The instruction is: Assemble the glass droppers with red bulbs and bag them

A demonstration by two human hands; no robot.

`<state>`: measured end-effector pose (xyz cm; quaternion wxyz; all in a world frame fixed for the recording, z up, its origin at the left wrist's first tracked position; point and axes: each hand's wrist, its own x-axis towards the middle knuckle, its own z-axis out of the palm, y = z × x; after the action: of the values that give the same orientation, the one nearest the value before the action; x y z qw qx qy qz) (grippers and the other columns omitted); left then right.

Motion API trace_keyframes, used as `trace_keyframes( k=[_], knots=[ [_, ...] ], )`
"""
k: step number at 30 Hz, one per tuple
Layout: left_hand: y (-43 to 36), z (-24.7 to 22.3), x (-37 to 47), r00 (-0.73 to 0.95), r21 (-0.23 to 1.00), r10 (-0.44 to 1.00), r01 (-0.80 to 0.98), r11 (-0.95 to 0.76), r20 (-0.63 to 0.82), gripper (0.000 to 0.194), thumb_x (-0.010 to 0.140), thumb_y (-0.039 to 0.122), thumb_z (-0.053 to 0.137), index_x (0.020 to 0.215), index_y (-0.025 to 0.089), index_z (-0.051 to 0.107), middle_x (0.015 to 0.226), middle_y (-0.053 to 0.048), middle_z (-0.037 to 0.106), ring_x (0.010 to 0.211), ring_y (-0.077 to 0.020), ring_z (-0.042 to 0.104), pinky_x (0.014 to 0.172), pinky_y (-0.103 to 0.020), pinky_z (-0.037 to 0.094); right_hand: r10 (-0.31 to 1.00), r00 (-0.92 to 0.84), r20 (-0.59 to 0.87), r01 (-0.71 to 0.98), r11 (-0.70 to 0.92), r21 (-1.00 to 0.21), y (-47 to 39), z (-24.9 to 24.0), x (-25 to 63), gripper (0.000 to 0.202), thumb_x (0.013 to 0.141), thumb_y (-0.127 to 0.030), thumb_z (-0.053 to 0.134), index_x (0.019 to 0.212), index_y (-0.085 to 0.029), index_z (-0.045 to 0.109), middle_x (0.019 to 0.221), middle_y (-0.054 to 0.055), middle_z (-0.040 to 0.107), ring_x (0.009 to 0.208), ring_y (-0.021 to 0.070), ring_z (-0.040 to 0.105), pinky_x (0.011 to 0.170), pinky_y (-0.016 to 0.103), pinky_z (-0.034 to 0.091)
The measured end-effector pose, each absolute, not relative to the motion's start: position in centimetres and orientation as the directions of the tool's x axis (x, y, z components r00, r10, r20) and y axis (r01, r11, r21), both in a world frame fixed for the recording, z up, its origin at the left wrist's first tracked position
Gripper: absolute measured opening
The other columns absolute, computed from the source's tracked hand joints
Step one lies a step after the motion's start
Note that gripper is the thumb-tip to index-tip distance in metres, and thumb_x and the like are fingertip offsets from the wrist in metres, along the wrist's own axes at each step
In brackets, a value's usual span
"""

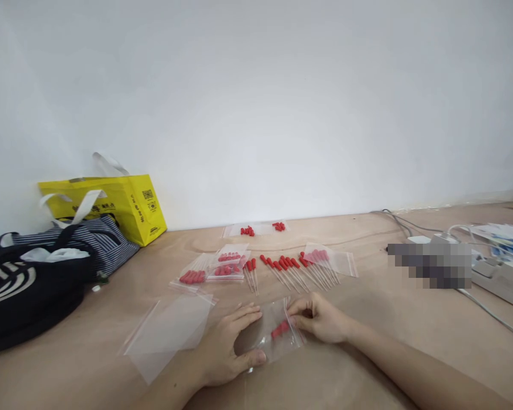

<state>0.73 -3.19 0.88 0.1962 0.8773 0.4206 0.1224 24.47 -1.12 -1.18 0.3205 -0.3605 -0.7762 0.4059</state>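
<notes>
On the tabletop in front of me lies a clear zip-lock bag (268, 333) with red-bulbed droppers (281, 329) inside; their thin stems are hard to make out. My left hand (233, 344) rests on the bag's left side, thumb and fingers spread apart. At its right end, by the zip strip, my right hand (320, 319) pinches the bag's edge beside the red bulbs. Just beyond, loose droppers (288, 265) lie in a row, and a clear bag (331, 259) covers some on the right. Filled dropper bags (226, 267) overlap at the left of the row.
Flat, unfilled zip-lock bags (169, 330) lie left of my left hand. Farther left are a black bag (25, 302), a striped bag (111, 242) and a yellow carrier bag (147, 210). More bagged droppers (263, 229) lie by the wall. Power strip (502, 279) and cables stand right.
</notes>
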Motion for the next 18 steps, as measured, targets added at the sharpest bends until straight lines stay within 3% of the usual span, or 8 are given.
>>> trace_keyframes(
  k=[5,6,8,11,14,18],
  knots=[
    [-3.2,0.8,0.3,0.631,0.477,0.775,0.667,-0.573,0.049,0.059,0.070,0.046,0.057,0.123,0.026,0.043,0.132,-0.005,0.039,0.121,-0.0281,0.034,0.099,-0.048,0.028,0.943,-0.168,0.287,0.539,0.332,-0.774,3.2,-0.2,23.0,0.012,0.070,-0.024,0.052,0.068,-0.014,0.057,0.064,0.001,0.060,0.057,0.0103,0.052,0.053,0.020,0.037],
    [-3.2,0.8,0.3,0.631,0.479,0.774,0.668,-0.570,0.041,0.059,0.070,0.045,0.057,0.124,0.026,0.042,0.132,-0.005,0.039,0.122,-0.0279,0.033,0.099,-0.048,0.028,0.942,-0.157,0.297,0.607,0.329,-0.723,4.0,0.1,22.0,0.009,0.068,-0.022,0.054,0.071,-0.014,0.056,0.066,0.001,0.060,0.059,0.0108,0.053,0.055,0.020,0.037],
    [-3.2,1.0,0.2,0.635,0.477,0.772,0.672,-0.566,0.020,0.059,0.070,0.044,0.057,0.124,0.025,0.042,0.133,-0.006,0.038,0.122,-0.0275,0.032,0.100,-0.047,0.028,0.944,-0.172,0.280,0.717,0.315,-0.621,5.3,0.5,19.7,0.022,0.063,-0.023,0.059,0.083,-0.013,0.054,0.076,0.005,0.061,0.068,0.0137,0.055,0.059,0.021,0.038],
    [-3.3,1.2,0.2,0.646,0.471,0.764,0.673,-0.570,0.002,0.061,0.070,0.046,0.057,0.125,0.023,0.041,0.133,-0.007,0.037,0.122,-0.0274,0.033,0.100,-0.047,0.027,0.968,-0.147,0.205,0.823,0.235,-0.516,6.5,0.8,15.9,0.035,0.067,-0.028,0.056,0.097,-0.011,0.049,0.091,0.011,0.059,0.082,0.0193,0.057,0.064,0.025,0.040],
    [-3.5,1.3,0.0,0.649,0.469,0.760,0.666,-0.581,0.019,0.061,0.071,0.047,0.057,0.125,0.025,0.040,0.132,-0.006,0.039,0.121,-0.0271,0.034,0.100,-0.047,0.027,0.978,-0.116,0.175,0.851,0.189,-0.490,7.2,0.7,13.5,0.035,0.070,-0.024,0.052,0.101,-0.008,0.047,0.100,0.017,0.056,0.088,0.0236,0.057,0.066,0.028,0.040],
    [-3.6,1.3,-0.2,0.654,0.465,0.756,0.661,-0.589,0.028,0.063,0.070,0.048,0.058,0.125,0.024,0.040,0.132,-0.007,0.039,0.121,-0.0276,0.034,0.100,-0.048,0.025,0.981,-0.115,0.159,0.860,0.179,-0.479,7.7,0.5,13.0,0.028,0.074,-0.019,0.047,0.099,-0.009,0.048,0.100,0.017,0.057,0.089,0.0230,0.057,0.068,0.027,0.040]
  ],
)
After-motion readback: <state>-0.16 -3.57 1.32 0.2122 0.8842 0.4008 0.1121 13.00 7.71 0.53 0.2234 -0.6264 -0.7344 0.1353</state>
